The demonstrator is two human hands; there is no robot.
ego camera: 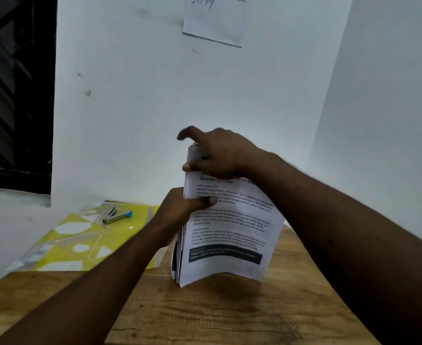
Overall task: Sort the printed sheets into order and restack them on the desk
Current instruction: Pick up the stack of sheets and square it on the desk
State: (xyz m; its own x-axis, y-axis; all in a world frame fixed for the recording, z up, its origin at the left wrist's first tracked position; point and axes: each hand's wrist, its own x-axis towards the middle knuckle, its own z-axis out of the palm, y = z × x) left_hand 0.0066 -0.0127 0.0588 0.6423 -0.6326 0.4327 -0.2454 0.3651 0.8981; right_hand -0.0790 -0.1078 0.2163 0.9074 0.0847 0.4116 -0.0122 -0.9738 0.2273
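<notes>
A stack of printed sheets [230,235] stands upright on its lower edge on the wooden desk [230,314], printed side facing me. My left hand [180,210] grips the stack's left edge at mid height, thumb across the front page. My right hand [217,155] holds the stack's top edge, thumb on the near side and fingers over the back, index finger raised. The bottom of the front page curls slightly above the desk.
A yellow patterned plastic folder [75,242] lies on the desk's left side with a grey and blue stapler [116,215] on top. A white wall stands close behind, with a paper note [215,21] stuck to it. A dark window [16,95] is at left.
</notes>
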